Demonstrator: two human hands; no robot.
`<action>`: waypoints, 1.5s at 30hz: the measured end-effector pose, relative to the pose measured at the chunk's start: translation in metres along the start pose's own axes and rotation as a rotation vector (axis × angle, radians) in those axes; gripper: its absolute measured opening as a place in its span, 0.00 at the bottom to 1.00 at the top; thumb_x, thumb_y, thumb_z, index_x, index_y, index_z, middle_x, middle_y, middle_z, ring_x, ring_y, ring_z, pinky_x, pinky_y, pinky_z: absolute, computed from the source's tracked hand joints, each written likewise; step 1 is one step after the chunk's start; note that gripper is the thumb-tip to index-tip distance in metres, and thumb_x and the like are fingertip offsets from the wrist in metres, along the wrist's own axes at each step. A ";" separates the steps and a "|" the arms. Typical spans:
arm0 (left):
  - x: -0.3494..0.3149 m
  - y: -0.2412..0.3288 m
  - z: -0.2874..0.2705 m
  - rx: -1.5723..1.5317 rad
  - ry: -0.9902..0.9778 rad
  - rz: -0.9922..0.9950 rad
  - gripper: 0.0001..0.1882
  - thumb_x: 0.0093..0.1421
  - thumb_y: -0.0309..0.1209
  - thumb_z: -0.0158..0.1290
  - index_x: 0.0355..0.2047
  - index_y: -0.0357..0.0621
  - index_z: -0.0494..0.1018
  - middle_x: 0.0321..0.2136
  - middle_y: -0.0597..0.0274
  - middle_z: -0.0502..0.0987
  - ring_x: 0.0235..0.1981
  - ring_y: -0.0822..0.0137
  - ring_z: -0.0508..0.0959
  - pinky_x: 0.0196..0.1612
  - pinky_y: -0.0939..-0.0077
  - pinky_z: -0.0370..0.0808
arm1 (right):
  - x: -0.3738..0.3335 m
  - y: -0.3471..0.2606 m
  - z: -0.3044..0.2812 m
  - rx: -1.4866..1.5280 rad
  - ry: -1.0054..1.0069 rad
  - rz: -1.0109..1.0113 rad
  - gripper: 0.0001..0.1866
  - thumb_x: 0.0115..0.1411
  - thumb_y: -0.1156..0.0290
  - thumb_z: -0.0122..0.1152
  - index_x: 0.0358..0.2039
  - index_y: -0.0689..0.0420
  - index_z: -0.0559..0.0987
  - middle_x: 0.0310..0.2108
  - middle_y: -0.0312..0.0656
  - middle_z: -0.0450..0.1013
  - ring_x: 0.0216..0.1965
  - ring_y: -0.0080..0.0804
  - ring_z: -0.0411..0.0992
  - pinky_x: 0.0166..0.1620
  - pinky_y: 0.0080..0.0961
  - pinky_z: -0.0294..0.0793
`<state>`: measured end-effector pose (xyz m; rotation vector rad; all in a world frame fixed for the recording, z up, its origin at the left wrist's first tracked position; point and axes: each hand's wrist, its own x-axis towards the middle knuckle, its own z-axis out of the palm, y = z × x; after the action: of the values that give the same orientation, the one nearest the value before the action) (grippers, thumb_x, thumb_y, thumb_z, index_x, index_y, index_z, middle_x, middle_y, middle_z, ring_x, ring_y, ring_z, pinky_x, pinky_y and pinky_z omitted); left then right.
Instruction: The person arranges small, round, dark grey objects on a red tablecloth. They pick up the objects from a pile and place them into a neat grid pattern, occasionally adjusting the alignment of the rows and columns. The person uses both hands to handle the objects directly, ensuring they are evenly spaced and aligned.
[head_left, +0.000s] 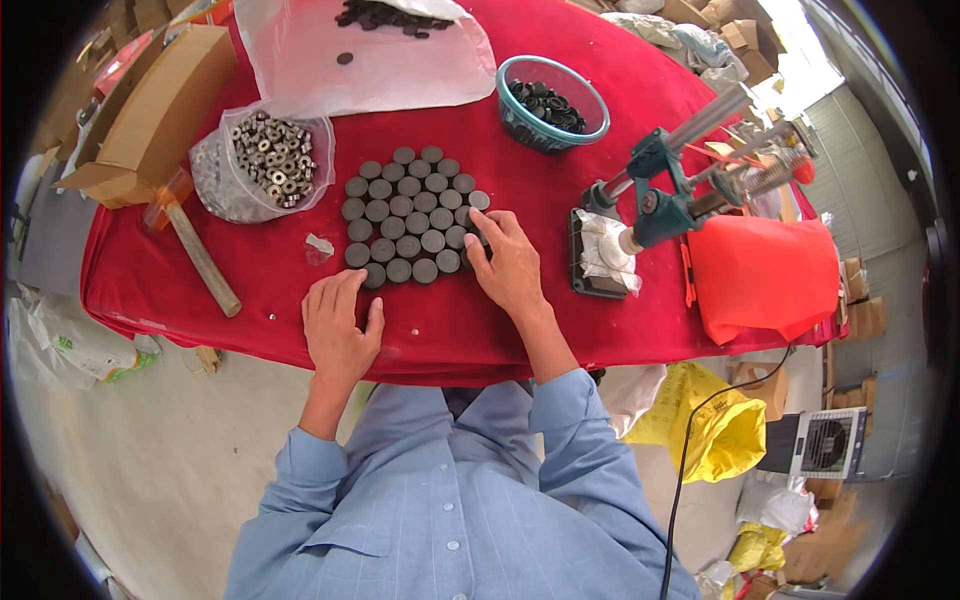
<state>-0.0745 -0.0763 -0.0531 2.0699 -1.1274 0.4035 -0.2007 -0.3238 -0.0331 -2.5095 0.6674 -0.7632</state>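
Dark grey round discs (416, 222) lie flat and close together in a cluster of rows on the red tablecloth (430, 330). My left hand (340, 318) rests at the cluster's near left corner. Its fingers are stretched out, fingertips against a disc at the edge, thumb apart. At the right side of the cluster is my right hand (510, 262), thumb and fingers spread, tips touching the outermost discs. Part of the right edge is hidden under this hand. Neither hand visibly grips anything.
Left stand a clear bag of metal rings (275, 160), a hammer (203, 260) and a cardboard box (160, 110). Behind are a white sheet (370, 75) with black pieces and a teal basket (553, 140) of black parts. Right are a green hand press (660, 190) and red cloth bag (765, 275).
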 end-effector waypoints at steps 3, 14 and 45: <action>0.002 0.002 -0.001 0.001 -0.017 -0.011 0.26 0.59 0.29 0.67 0.59 0.42 0.78 0.55 0.57 0.82 0.56 0.52 0.79 0.61 0.53 0.72 | 0.004 0.000 0.003 0.009 0.032 0.021 0.21 0.68 0.64 0.67 0.59 0.57 0.84 0.50 0.46 0.77 0.49 0.46 0.81 0.47 0.43 0.83; 0.010 0.005 -0.002 -0.004 -0.010 -0.017 0.27 0.56 0.25 0.67 0.58 0.41 0.79 0.54 0.55 0.82 0.55 0.51 0.80 0.59 0.55 0.73 | 0.015 -0.005 -0.002 0.011 0.071 -0.002 0.22 0.63 0.65 0.68 0.57 0.58 0.86 0.52 0.46 0.76 0.47 0.44 0.77 0.47 0.41 0.80; 0.012 0.004 0.001 0.031 0.012 0.002 0.26 0.54 0.28 0.73 0.54 0.44 0.81 0.50 0.59 0.84 0.49 0.54 0.81 0.53 0.59 0.74 | -0.030 -0.001 -0.026 0.251 0.095 0.086 0.19 0.61 0.82 0.68 0.53 0.62 0.84 0.49 0.51 0.77 0.48 0.50 0.79 0.50 0.40 0.81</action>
<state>-0.0717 -0.0853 -0.0450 2.0909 -1.1235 0.4365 -0.2379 -0.3136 -0.0247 -2.2161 0.6625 -0.8809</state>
